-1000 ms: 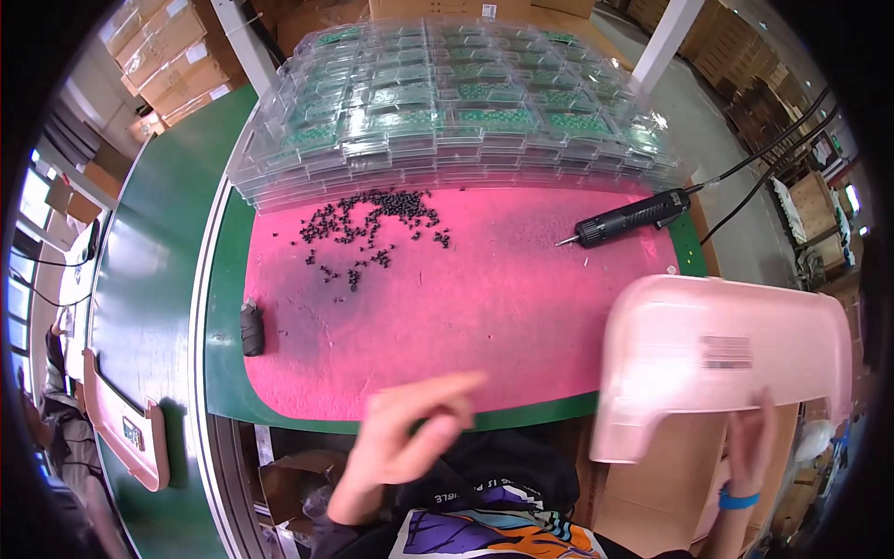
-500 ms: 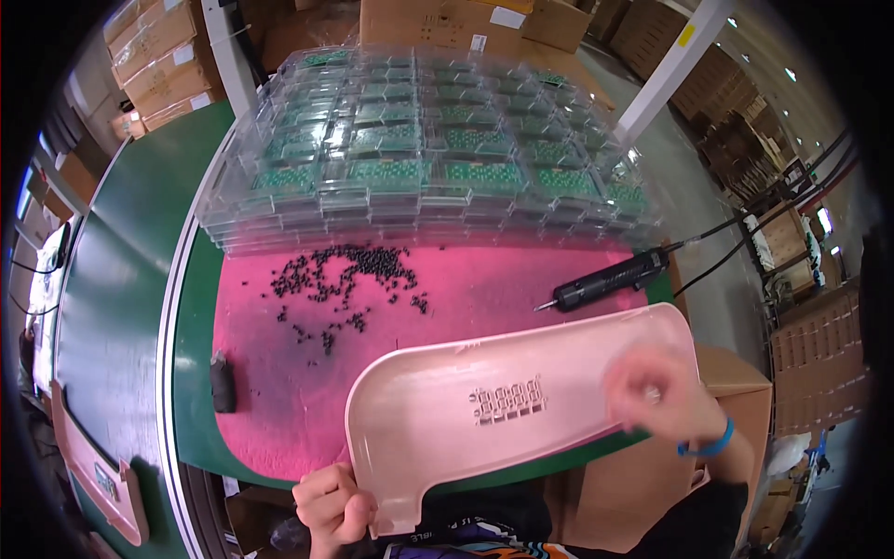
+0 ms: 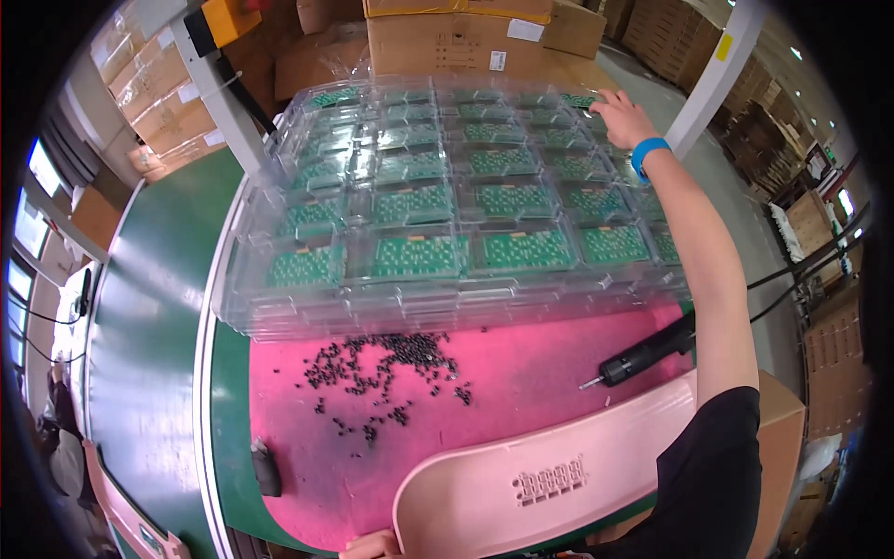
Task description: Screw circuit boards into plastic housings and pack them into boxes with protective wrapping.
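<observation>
Pink housing: over the near edge of the mat.
Left grip: at the housing's left end, partly cropped; closure unclear.
Right grip: half-curled at the green board, tray stack's far-right corner; cannot tell whether held.

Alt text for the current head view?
A person's right hand is at the far-right corner of stacked clear trays of green circuit boards, left hand at a pink shell. Small black pieces dot a pink mat.

Head cam's looking down and ahead from close above the mat — being fisheye, it's catching the trays and even the boxes out back.
</observation>
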Demonstrator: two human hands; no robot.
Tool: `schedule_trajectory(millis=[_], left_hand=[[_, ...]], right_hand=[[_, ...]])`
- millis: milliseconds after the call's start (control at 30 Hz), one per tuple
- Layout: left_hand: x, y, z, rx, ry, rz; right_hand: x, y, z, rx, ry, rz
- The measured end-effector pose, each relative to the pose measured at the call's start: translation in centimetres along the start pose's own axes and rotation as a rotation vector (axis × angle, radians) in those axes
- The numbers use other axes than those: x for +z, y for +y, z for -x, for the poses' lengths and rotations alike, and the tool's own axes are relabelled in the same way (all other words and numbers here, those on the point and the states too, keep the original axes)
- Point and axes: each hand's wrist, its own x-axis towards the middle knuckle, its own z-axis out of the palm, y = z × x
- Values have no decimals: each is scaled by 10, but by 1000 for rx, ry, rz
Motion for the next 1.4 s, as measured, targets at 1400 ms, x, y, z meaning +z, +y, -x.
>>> schedule_trajectory(millis=[1400], left_hand=[[14,-17,36,19,125,-73]], right_hand=[[-64,-32,73,-268,732,-385]])
